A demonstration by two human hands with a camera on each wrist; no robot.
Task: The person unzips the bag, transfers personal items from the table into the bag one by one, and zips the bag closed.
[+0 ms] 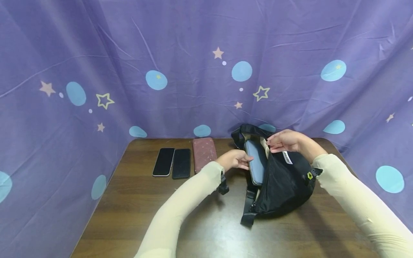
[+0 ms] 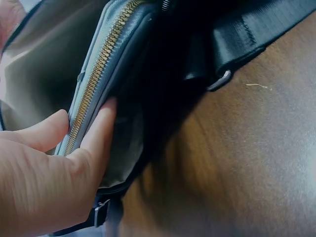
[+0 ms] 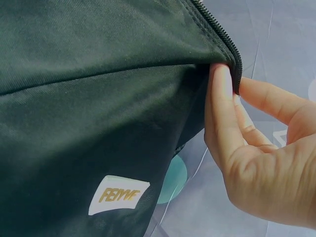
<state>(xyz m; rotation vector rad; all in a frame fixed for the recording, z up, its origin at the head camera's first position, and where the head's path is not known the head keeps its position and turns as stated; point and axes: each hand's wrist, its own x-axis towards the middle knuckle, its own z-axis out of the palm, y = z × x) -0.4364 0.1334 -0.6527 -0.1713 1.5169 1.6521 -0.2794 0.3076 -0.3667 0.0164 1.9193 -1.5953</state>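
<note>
A blue-grey zip wallet (image 1: 257, 163) stands on edge in the mouth of a black bag (image 1: 287, 186). My left hand (image 1: 235, 159) pinches it between thumb and fingers; the left wrist view shows the wallet's gold zipper (image 2: 101, 64) running between them. With thumb and fingertips, my right hand (image 1: 285, 141) grips the zippered edge (image 3: 232, 54) of the bag's opening and holds it apart. The pale lining (image 2: 29, 84) shows inside. A white label (image 3: 118, 195) is on the bag's outer face.
Left of the bag on the wooden table (image 1: 135, 215) lie a dark red wallet (image 1: 204, 152), a black phone (image 1: 181, 163) and a phone with a light frame (image 1: 164, 162). The bag's strap (image 1: 248, 211) trails toward the front. A purple curtain (image 1: 180, 46) stands behind the table.
</note>
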